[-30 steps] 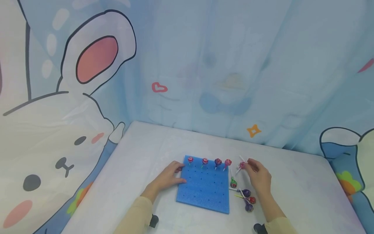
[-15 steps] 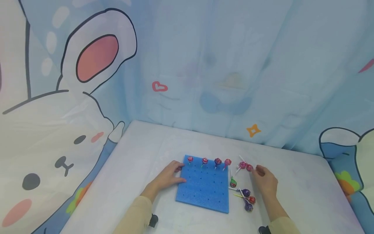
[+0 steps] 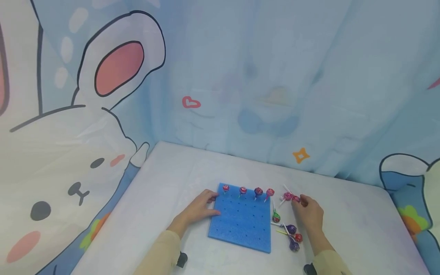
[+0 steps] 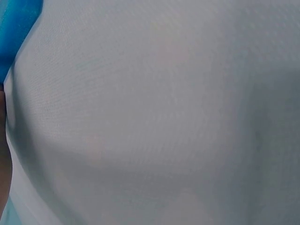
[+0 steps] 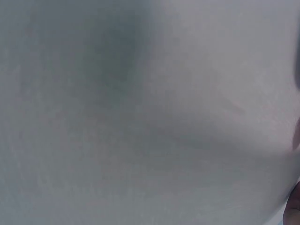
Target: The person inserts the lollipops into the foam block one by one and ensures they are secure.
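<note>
Four lollipops (image 3: pixel 258 191) in board (image 3: pixel 237 225) | left hand (image 3: pixel 197 207): board | right hand (image 3: pixel 310 214): red lollipop (image 3: pixel 296 198)

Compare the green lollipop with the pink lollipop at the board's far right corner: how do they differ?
The green lollipop lies on the table; the pink lollipop stands in the board. The green lollipop's head points to the near side, the pink lollipop's upward. Both have round heads on sticks.

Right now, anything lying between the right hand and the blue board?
Yes: a pink lollipop lies between the right hand and blue board, a reddish lollipop beside the hand. The green lollipop lies by the board's right edge.
</note>
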### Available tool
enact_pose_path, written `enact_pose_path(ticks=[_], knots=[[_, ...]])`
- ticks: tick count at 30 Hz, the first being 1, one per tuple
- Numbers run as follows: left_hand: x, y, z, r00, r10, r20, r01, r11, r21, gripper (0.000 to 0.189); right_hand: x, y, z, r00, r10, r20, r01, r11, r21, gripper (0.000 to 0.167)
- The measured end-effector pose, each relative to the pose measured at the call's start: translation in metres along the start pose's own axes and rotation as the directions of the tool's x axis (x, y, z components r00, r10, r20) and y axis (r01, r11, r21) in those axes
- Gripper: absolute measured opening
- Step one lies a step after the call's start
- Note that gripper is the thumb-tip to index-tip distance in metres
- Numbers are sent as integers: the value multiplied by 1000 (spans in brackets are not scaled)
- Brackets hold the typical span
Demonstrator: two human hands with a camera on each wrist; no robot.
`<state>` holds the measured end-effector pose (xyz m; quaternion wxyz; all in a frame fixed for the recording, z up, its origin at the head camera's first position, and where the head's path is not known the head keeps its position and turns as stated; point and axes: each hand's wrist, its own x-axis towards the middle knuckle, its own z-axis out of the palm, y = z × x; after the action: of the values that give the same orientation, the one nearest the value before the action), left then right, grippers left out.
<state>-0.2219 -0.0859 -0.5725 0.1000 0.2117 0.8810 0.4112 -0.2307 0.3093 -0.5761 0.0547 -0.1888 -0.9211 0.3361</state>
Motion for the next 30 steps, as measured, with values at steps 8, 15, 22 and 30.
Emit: enact_pose_path(ticks=[8,15,22,30], knots=[[0,1,3,1000,-13,4,13,1000,9,68,2,3,2,999,-43,-12,43,998,-35,43],[0,1,2,1000,-5,-3,5,1000,9,68,-1,-2,-2,1000,-20,-12,21,999,24,43],[-1,2,0,1000,-14,0,14,1000,7,68,-10,-12,-8,999,-15,-43,21,988,155,46],[-1,2,-1,1000,-8,0,8,1000,1,68,-23,-31,-17,996,-71,-59,83,969,234,50]])
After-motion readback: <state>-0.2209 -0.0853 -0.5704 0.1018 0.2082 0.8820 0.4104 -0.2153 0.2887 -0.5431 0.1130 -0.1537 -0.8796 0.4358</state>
